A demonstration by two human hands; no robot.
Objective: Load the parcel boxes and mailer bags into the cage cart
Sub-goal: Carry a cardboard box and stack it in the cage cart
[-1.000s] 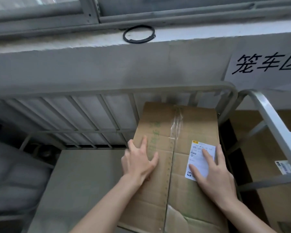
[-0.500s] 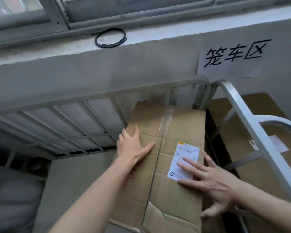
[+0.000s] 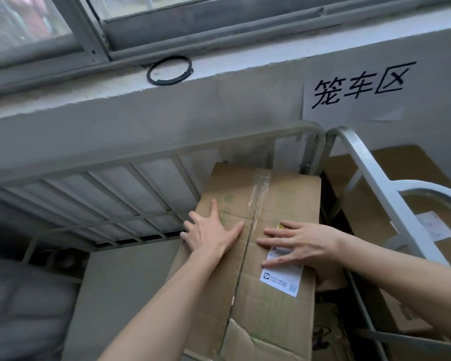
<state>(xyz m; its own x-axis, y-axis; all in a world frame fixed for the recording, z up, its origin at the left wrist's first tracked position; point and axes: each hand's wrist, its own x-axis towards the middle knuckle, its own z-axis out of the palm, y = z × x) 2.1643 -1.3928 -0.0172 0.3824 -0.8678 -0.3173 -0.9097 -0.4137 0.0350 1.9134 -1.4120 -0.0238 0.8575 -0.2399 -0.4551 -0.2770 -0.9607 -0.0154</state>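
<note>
Two hands: the left hand (image 3: pixel 211 231) and the right hand (image 3: pixel 301 243) both lie flat on top of the parcel box (image 3: pixel 284 199).
Left grip: open, fingers straight and spread, pressing the left half of the box top.
Right grip: open, fingers straight, resting on the white label (image 3: pixel 281 278); it holds nothing.
Box place: inside the cage cart (image 3: pixel 167 157), in the back right corner, close to the bars.
Low down: a flat grey sheet (image 3: pixel 120 295) lies just left of the box.
Wall: grey, with a paper sign (image 3: pixel 357 89) in black writing.
Window ledge (image 3: pixel 245 61): a black ring (image 3: pixel 169 70) lies on it.
Right side: a second box (image 3: pixel 414 168) sits behind more bars.
</note>
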